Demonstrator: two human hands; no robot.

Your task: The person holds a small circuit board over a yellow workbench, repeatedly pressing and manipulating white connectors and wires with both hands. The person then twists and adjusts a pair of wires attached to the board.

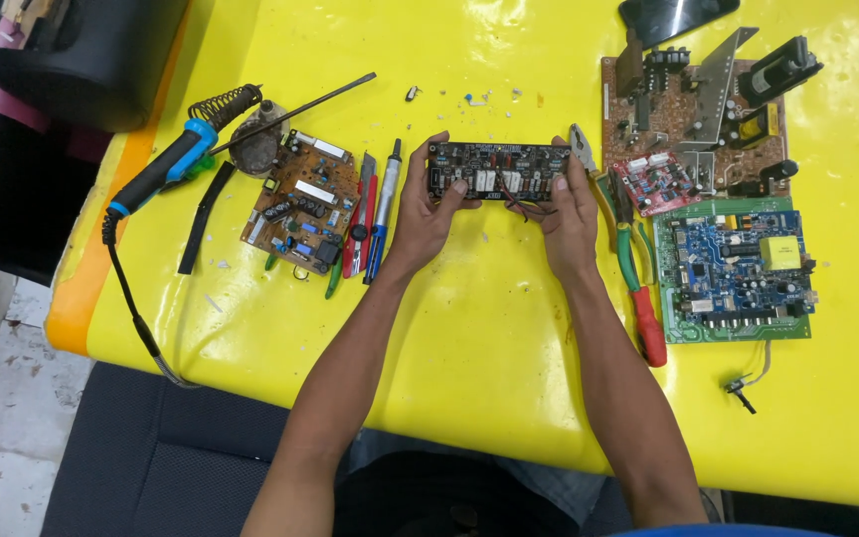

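Here, nearest me, the yellow tabletop (pixel 489 338) lies bare from its front edge up to both wrists. My left hand (pixel 425 214) and right hand (pixel 571 214) hold the black circuit board (pixel 499 171) lifted at centre, fingers closed on its short ends; I judge the step to be inspection, and any turn needs an even grip. At 9 o'clock lie a brown board (pixel 302 204) and soldering iron (pixel 166 167); at 3 o'clock, pliers (pixel 633 268) and a blue-green board (pixel 738 268) crowd close.

Yellow table cover (pixel 489 328), black circuit board (pixel 499 171), blue-green board (pixel 738 264), red-handled pliers (pixel 638 288), blue-handled soldering iron (pixel 166 167).
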